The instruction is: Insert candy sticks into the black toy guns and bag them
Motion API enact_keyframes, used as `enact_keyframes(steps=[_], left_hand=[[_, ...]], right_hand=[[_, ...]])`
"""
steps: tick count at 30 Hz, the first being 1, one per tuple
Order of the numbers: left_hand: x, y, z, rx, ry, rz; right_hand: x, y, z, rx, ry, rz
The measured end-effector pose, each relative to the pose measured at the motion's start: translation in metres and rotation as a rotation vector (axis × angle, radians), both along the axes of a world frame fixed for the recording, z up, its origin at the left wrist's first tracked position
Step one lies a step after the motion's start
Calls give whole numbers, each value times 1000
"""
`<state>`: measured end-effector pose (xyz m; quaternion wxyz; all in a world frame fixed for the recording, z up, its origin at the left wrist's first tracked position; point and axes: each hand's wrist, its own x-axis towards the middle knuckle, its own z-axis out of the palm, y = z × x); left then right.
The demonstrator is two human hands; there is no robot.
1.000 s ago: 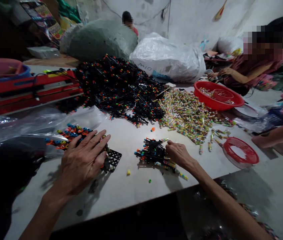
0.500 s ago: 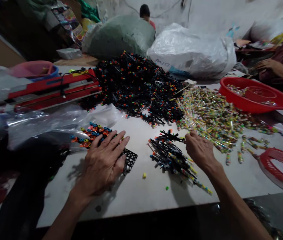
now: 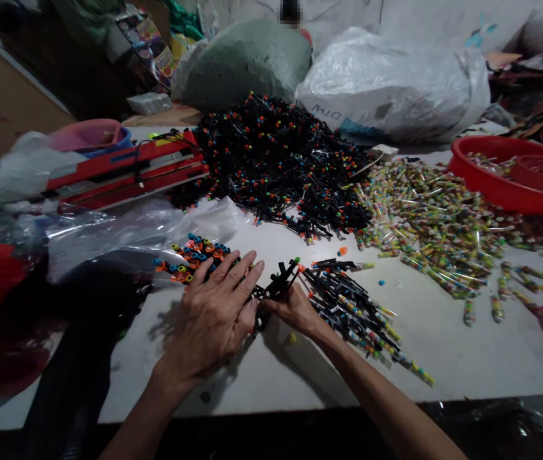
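My left hand [image 3: 221,303] lies with fingers stretched over a bunch of black plastic pieces, whose blue, orange and yellow tips [image 3: 192,255] stick out beyond it. Close beside its thumb, my right hand [image 3: 295,308] is closed around a black toy gun [image 3: 281,278] with a green tip. The lower end of that toy gun is hidden by my fingers. Just right of this hand, a small stack of black toy guns [image 3: 343,300] with clear tubes of coloured beads lies on the white table [image 3: 262,390]. A small yellow piece [image 3: 292,337] rests below my right hand.
Behind my hands rises a large heap of black toy guns [image 3: 271,160]. To its right spreads a pile of bead-filled tubes [image 3: 439,217], beside a red basin [image 3: 482,185]. Clear plastic bags [image 3: 108,236] and a red tool [image 3: 156,166] lie left. Another person's hand shows far right.
My right hand has moved left from the stack's far side to my left hand, bringing a black toy gun. My left hand keeps its place on the bunch. The view has shifted slightly.
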<state>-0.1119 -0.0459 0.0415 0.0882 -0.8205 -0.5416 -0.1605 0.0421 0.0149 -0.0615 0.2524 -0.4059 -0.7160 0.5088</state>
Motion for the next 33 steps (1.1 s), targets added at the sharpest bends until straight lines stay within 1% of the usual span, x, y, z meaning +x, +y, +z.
enact_keyframes(steps=[3,5,6,8,10,12,13,14,16,17,18,19,20,22,23,24,26,27,28,29,31,33], left_hand=[[1,2,-1,14,-11,-5],[1,2,-1,22,-5,-15],[1,3,-1,26,3,-22],[-1,3,-3,39,19,-29],[-2,3,-4,48,26,-24],[-2,3,-5,50,23,-13],[-2,3,-5,48,21,-9],[-2,3,-4,45,18,-5],[0,3,-3,40,12,6],[0,3,-3,38,7,11],[0,3,-2,36,3,12],[0,3,-2,34,-2,12],[0,2,-2,31,-5,9],[-1,2,-2,25,-4,1],[-1,1,-2,23,0,0],[-2,1,-2,20,8,-1],[-2,1,-1,14,27,-2],[-3,1,-1,13,35,-4],[-3,1,-1,11,41,-6],[-3,1,0,8,43,-8],[-2,0,1,5,39,-8],[-2,0,2,1,34,-9]], right_hand=[[-6,-8,7,225,-263,57],[-14,-15,15,338,-427,93],[-17,-18,20,366,-495,108],[-15,-22,30,365,-580,150],[3,-20,40,347,-637,145],[36,-14,50,328,-778,43],[55,-10,54,304,-906,-39],[74,-5,57,286,-1018,-84],[103,6,61,225,-1155,-57],[112,10,61,209,-1173,-22],[115,13,60,203,-1157,-1],[114,15,58,208,-1106,-11],[109,16,56,222,-1018,-48],[86,16,48,213,-736,-151],[71,16,44,165,-561,-190],[55,16,38,88,-388,-200],[23,18,27,-95,-99,-166],[9,19,21,-164,-4,-138],[-2,21,16,-197,57,-101],[-10,22,11,-189,84,-62],[-19,26,6,-86,69,9],[-19,29,4,25,31,72]])
